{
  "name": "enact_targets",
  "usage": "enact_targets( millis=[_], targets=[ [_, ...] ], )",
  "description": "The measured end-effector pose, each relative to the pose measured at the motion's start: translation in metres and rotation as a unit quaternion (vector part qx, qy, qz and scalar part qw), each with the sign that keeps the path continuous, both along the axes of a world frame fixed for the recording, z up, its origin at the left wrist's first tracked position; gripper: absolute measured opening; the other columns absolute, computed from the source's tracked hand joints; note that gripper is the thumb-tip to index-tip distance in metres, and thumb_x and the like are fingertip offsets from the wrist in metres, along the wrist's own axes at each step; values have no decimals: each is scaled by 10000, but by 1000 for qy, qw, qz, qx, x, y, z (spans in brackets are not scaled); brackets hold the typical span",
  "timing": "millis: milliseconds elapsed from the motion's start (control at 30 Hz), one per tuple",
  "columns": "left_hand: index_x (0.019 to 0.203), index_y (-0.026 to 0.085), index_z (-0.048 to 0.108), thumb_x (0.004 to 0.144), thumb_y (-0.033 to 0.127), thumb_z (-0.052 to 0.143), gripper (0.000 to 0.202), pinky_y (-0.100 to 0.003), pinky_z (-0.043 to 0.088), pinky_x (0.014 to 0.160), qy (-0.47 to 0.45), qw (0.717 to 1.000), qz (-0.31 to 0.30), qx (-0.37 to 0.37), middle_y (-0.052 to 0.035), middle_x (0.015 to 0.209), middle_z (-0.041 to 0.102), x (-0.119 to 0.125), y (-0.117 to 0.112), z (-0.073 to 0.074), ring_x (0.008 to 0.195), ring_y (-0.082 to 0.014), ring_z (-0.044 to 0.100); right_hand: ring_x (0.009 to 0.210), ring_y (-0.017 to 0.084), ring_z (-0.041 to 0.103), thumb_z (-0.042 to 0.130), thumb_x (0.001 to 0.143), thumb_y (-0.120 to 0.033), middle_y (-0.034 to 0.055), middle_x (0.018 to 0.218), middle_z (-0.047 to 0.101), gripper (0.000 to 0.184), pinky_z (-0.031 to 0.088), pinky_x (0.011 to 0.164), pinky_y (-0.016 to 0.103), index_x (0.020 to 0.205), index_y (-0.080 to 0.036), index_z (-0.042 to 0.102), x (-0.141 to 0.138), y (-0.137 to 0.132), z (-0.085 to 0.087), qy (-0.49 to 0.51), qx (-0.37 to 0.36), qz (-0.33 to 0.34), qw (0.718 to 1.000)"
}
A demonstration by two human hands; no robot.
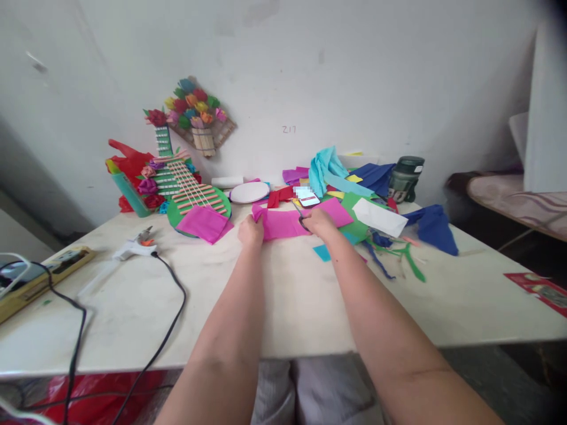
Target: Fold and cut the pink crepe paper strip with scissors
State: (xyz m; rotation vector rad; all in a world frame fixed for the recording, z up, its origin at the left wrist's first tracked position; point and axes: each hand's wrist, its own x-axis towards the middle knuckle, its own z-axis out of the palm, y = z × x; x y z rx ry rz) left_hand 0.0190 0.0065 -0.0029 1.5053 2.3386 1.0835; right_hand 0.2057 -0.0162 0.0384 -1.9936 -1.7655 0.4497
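Observation:
A strip of bright pink crepe paper (pixel 283 224) stretches across the table between my hands. My left hand (pixel 251 229) pinches its left end. In my right hand (pixel 319 223) is a pair of scissors (pixel 297 206), its blades pointing up and left over the pink paper. The fingers are closed around the handles. Just beyond the blades lies a phone (pixel 306 197) with its screen lit. A folded piece of pink paper (pixel 206 223) rests to the left, on the lower part of a green guitar-shaped craft (pixel 224 200).
A hot glue gun (pixel 135 248) with a black cord and a power strip (pixel 75 258) lie at left. Coloured paper scraps, a white sheet (pixel 380 217) and blue crepe paper (pixel 436 229) spread rightward. A dark bottle (pixel 405 179) stands behind. A paper-flower craft (pixel 199 115) hangs on the wall.

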Motion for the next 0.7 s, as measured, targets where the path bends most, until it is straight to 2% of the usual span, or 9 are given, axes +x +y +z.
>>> enact_targets(
  millis=[67,133,233,333,433,567,700],
  targets=[
    [919,203,644,815,501,459,365,-386,467,778,-7,1000,-1,3,-142,960,677,-1,-1,1,962,-299,617,647,180,652,537,793,-305,73,672,683,193,455,497,221,813,-169,673,-4,0,-3,80,-19,31,996],
    [930,198,643,814,520,449,393,-383,468,781,-17,1000,3,8,-144,968,677,-2,-2,3,962,-299,619,539,135,622,551,803,-323,45,646,670,182,406,405,181,798,-167,644,-9,-2,-3,172,-24,63,983],
    [942,185,644,815,512,455,398,-374,467,790,-24,1000,13,12,-151,979,676,-3,-4,6,970,-296,618,459,95,588,585,803,-393,31,615,652,249,360,346,148,763,-147,587,-15,-8,-2,265,-42,101,958],
    [958,182,644,818,479,469,372,-366,466,795,-26,999,16,13,-151,987,675,-2,-6,8,976,-290,617,451,114,600,585,791,-485,40,554,636,352,374,341,152,731,-144,527,-17,-13,-1,282,-101,116,947],
    [964,181,645,814,472,476,368,-367,466,797,-29,999,14,20,-153,987,675,-3,-6,9,977,-292,616,516,165,643,565,775,-556,67,572,654,407,412,364,181,801,-153,508,-17,-15,-1,283,-146,125,940],
    [963,177,647,811,469,483,368,-374,466,798,-40,999,14,27,-160,986,673,-3,-7,9,976,-296,616,581,198,668,528,784,-586,96,638,675,454,447,403,210,908,-149,512,-17,-15,-1,300,-160,131,931],
    [953,170,652,814,451,484,356,-368,468,798,-57,998,20,31,-162,981,671,-4,-6,8,970,-287,618,523,165,647,540,792,-564,81,667,673,440,425,373,191,929,-146,519,-20,-13,-4,311,-144,113,933]
  ],
)
